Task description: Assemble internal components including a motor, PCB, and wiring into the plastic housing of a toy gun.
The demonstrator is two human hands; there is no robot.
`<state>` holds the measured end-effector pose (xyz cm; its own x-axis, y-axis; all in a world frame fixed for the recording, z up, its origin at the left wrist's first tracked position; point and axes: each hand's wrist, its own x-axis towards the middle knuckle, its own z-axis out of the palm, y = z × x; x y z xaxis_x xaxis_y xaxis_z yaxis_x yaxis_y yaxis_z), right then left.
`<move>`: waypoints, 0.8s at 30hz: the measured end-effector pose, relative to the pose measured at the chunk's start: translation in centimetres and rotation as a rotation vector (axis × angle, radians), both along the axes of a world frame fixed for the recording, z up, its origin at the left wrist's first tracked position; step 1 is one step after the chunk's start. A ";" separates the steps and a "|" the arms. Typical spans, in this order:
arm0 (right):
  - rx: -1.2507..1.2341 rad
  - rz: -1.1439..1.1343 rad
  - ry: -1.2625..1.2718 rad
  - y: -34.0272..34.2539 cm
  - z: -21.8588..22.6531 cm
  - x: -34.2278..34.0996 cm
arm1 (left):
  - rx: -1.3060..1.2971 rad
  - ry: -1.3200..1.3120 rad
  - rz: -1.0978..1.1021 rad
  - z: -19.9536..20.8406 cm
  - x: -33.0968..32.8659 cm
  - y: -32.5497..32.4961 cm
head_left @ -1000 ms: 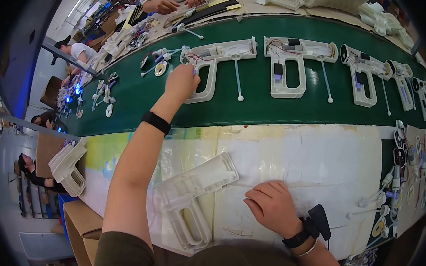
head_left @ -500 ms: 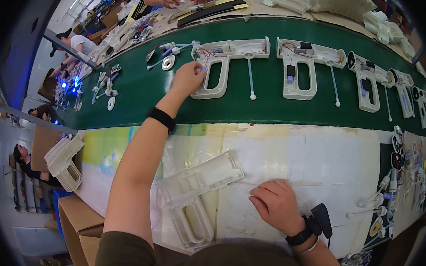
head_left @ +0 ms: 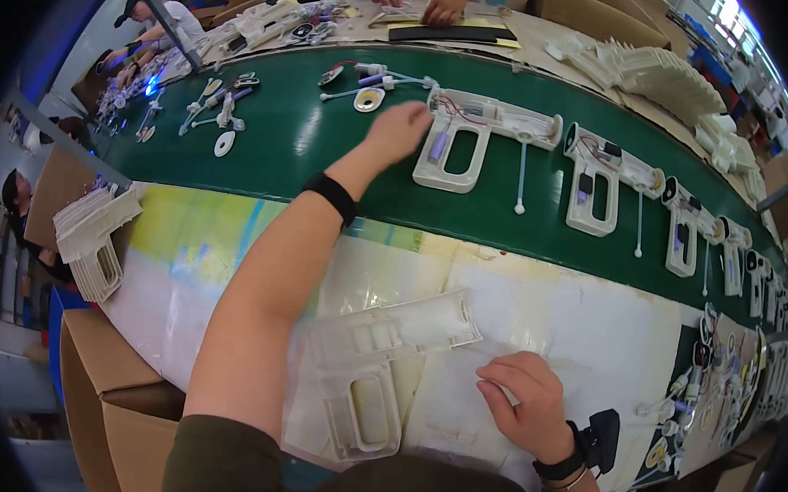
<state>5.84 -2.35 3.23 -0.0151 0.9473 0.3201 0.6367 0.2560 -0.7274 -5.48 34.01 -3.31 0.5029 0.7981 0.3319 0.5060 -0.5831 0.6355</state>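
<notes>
My left hand (head_left: 397, 133) reaches over the green belt, beside the rear end of a white gun-shaped plastic housing (head_left: 450, 173). Its fingers are bent and slightly blurred, so whether they grip anything is unclear. Inside that housing are red wires, and a purple cylindrical cell (head_left: 437, 147) lies in its handle. My right hand (head_left: 526, 404) hovers low over the white work surface, loosely curled, thumb apart from forefinger, with nothing visible between them. Left of it lies an empty, translucent white half shell (head_left: 379, 344) of similar shape, partly behind my left forearm.
More fitted housings (head_left: 593, 199) line the belt to the right. Loose wired parts (head_left: 367, 98) lie left of my hand. A stack of shells (head_left: 97, 237) stands at the left, above an open carton (head_left: 108, 355). Across the belt, another person's hands (head_left: 445, 6) work near black strips (head_left: 452, 34).
My left hand has drawn back from the handle toward the housing's rear edge, exposing the purple cell. The whole view has swung; my right hand stays over the work surface.
</notes>
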 end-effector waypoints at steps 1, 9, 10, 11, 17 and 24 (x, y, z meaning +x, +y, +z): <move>0.004 0.008 -0.002 -0.1 -0.2 -0.4 | 0.060 -0.045 0.189 0.7 -1.4 0.7; -0.026 -0.059 0.106 0.4 -5.3 -1.8 | 0.208 0.350 0.364 0.9 -11.3 10.2; -0.038 -0.059 0.114 0.2 -5.4 -1.7 | 0.243 0.326 0.440 0.4 -11.4 12.3; -0.066 -0.060 0.148 0.0 -5.6 -1.4 | 0.280 0.297 0.506 -0.1 -11.2 14.2; -0.078 -0.002 0.181 0.7 -5.7 -0.9 | -0.124 0.364 0.861 -2.5 -11.0 21.4; -0.099 0.012 0.194 0.8 -4.8 -0.9 | -0.022 0.349 0.637 -4.7 -7.8 17.9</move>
